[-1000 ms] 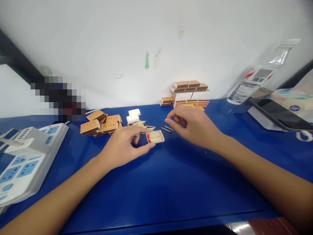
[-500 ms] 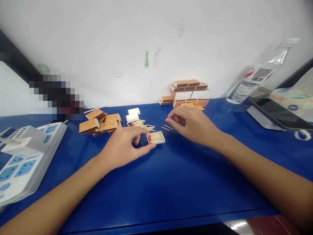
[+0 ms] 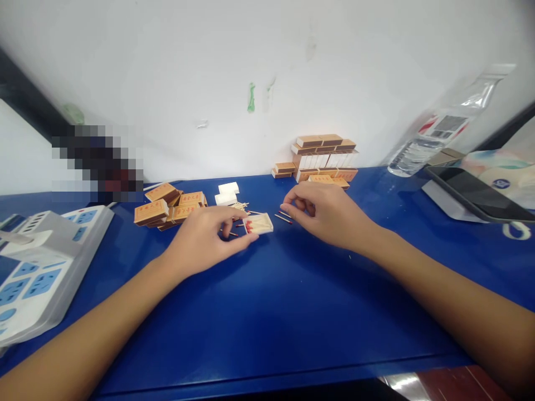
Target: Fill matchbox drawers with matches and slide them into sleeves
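Observation:
My left hand [image 3: 204,239] pinches the near-left end of an open white matchbox tray [image 3: 259,224] full of red-tipped matches, on the blue table [image 3: 267,312]. My right hand [image 3: 326,214] hovers just right of the tray with fingertips pinched together; whether a match is between them is hidden. Two loose matches [image 3: 283,217] lie under its fingers. A heap of loose matches [image 3: 239,208] lies behind the tray.
Orange matchbox sleeves [image 3: 171,207] are piled at the left, two white empty trays [image 3: 227,192] behind. Stacked matchboxes [image 3: 322,157] stand against the wall. A power strip [image 3: 39,267] sits far left; a water bottle [image 3: 443,133] and a tablet [image 3: 472,196] lie at the right.
My left hand has shifted the match tray a little away and to the left. My right hand has stayed almost in place, fingers still pinched.

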A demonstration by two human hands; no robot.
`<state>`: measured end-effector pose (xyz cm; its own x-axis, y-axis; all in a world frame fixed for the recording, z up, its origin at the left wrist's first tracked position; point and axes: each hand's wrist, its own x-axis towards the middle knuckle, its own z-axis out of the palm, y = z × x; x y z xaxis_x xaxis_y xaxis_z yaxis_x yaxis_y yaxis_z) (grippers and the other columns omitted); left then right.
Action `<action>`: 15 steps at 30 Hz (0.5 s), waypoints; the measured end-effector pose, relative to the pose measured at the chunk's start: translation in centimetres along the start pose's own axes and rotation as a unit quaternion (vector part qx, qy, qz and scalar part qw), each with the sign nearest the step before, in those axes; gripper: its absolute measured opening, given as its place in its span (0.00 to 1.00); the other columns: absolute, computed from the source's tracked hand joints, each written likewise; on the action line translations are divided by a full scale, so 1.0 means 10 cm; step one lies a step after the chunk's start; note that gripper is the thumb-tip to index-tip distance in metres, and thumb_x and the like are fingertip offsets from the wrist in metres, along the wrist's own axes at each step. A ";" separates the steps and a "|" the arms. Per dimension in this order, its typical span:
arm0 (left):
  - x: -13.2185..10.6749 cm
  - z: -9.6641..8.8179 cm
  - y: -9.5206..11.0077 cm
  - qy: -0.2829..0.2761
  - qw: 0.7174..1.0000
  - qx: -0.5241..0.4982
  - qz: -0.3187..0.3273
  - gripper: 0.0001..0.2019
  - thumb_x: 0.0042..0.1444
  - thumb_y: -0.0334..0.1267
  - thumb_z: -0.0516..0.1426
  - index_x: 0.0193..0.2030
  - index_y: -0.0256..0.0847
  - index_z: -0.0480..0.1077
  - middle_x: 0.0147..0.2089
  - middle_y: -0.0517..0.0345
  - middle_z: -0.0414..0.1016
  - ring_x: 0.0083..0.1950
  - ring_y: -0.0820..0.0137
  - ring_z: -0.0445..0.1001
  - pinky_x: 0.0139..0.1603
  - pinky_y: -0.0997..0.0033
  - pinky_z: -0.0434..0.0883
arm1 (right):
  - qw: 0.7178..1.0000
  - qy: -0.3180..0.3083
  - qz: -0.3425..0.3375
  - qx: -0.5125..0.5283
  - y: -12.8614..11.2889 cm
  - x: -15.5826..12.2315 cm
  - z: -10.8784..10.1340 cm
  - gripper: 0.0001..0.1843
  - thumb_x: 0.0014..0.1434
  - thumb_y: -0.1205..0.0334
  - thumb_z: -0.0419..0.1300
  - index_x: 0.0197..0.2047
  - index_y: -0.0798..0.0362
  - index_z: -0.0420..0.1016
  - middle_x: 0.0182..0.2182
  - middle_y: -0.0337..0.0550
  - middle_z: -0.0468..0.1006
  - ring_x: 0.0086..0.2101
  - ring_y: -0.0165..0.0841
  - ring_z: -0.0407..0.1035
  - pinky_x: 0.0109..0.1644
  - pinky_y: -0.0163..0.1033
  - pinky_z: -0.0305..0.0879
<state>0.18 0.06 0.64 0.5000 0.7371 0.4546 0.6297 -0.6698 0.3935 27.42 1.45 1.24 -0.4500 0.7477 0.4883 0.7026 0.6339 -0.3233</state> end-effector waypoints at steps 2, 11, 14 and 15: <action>0.00 0.00 0.00 0.003 1.000 -0.001 -0.004 0.15 0.58 0.46 0.68 0.49 0.42 0.81 0.24 0.68 0.66 0.24 0.76 0.66 0.29 0.74 0.62 | 1.000 0.002 -0.001 -0.002 0.00 0.00 0.00 0.06 0.68 0.62 0.61 0.37 0.52 0.75 0.27 0.38 0.71 0.29 0.32 0.64 0.36 0.39 0.57; -0.01 0.01 -0.01 -0.050 0.999 0.007 -0.004 0.15 0.59 0.48 0.67 0.49 0.43 0.81 0.24 0.66 0.67 0.25 0.75 0.66 0.29 0.73 0.61 | 1.000 -0.010 0.007 -0.005 0.01 0.01 -0.01 0.07 0.68 0.61 0.61 0.36 0.52 0.75 0.27 0.38 0.72 0.29 0.32 0.65 0.36 0.39 0.57; 0.00 0.00 -0.02 -0.079 0.996 0.038 -0.009 0.17 0.59 0.51 0.67 0.49 0.44 0.82 0.25 0.65 0.69 0.27 0.73 0.68 0.30 0.71 0.60 | 1.000 -0.017 0.008 -0.005 -0.01 0.01 -0.01 0.07 0.68 0.62 0.61 0.36 0.52 0.75 0.27 0.38 0.72 0.29 0.32 0.65 0.36 0.39 0.57; 0.00 -0.01 -0.03 -0.075 0.996 0.047 -0.011 0.17 0.59 0.52 0.67 0.50 0.45 0.82 0.26 0.64 0.69 0.28 0.72 0.69 0.31 0.71 0.60 | 1.000 -0.018 0.009 -0.004 -0.01 0.01 -0.01 0.07 0.68 0.62 0.61 0.36 0.52 0.75 0.27 0.38 0.72 0.29 0.32 0.65 0.36 0.39 0.57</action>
<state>-0.06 0.28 0.63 0.5642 0.7612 0.3197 0.6904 -0.6474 0.3230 27.36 1.40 1.43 -0.4571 0.7655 0.4529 0.7152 0.6191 -0.3244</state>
